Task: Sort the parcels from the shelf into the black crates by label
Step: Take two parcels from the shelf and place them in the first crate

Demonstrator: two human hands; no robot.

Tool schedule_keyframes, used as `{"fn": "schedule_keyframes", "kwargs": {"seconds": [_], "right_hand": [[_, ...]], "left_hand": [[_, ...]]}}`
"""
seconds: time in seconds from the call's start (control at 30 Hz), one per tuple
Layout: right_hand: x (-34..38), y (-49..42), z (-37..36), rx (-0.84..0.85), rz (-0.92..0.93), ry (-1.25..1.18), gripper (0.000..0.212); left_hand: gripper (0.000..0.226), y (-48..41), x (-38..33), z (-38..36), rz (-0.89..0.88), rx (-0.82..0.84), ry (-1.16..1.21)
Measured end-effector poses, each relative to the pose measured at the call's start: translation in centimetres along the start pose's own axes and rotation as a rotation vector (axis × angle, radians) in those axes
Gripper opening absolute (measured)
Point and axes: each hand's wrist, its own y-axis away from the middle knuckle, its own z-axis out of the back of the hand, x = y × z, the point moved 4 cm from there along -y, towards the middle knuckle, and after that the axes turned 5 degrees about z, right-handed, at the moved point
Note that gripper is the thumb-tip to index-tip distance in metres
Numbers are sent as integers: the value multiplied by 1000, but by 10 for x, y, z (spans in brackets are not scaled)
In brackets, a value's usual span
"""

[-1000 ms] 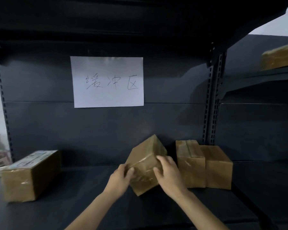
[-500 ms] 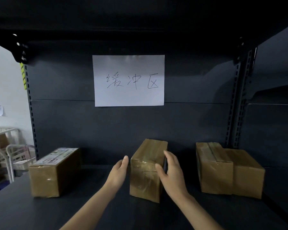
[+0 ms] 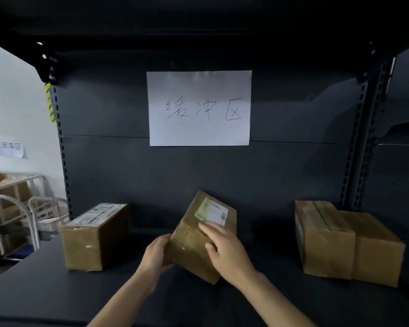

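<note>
A brown taped cardboard parcel [image 3: 198, 234] sits tilted in the middle of the dark grey metal shelf [image 3: 57, 291], with one corner pointing far and up and its white shipping label [image 3: 211, 214] turned upward. Whether its near lower corner touches the shelf board cannot be told.

The left hand [image 3: 155, 256] grips the parcel's near left edge, its fingers curled round the side. The right hand [image 3: 224, 251] lies flat on the top face with fingers fairly straight and spread, their tips at the near edge of the label.

To the left stands a second brown cardboard box with a white label on top [image 3: 97, 237], well apart. To the right, two more brown cardboard boxes [image 3: 324, 239] stand touching each other. On the far back panel hangs a white paper sheet with handwritten characters [image 3: 198, 108].
</note>
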Motion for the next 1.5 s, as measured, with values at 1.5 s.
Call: {"fn": "schedule_keyframes", "kwargs": {"seconds": [1.5], "right_hand": [[-65, 70, 6, 128, -496, -353, 69]], "left_hand": [[67, 59, 10, -9, -593, -316, -626]]}}
